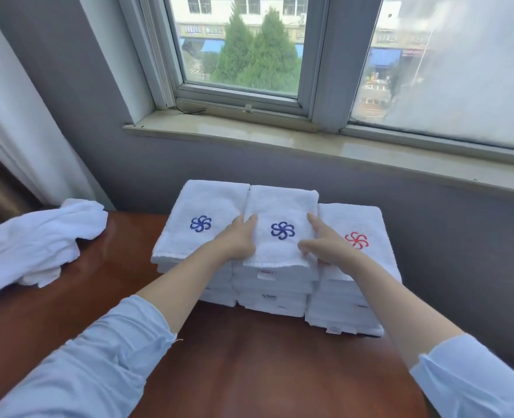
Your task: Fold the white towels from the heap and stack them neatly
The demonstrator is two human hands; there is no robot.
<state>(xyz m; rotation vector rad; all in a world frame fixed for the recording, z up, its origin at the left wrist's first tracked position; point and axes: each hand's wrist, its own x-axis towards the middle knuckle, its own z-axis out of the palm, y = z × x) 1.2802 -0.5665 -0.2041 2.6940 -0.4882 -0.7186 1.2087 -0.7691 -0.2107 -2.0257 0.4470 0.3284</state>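
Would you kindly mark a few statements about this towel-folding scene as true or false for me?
1. Three stacks of folded towels stand side by side on the table. True.
2. The right stack shows a blue emblem on top. False: its emblem is red.
3. The left hand and right hand both hold the top towel of the middle stack. True.
4. The unfolded heap lies right of the stacks. False: it lies on the table to their left.
5. The left stack shows a blue emblem on top. True.
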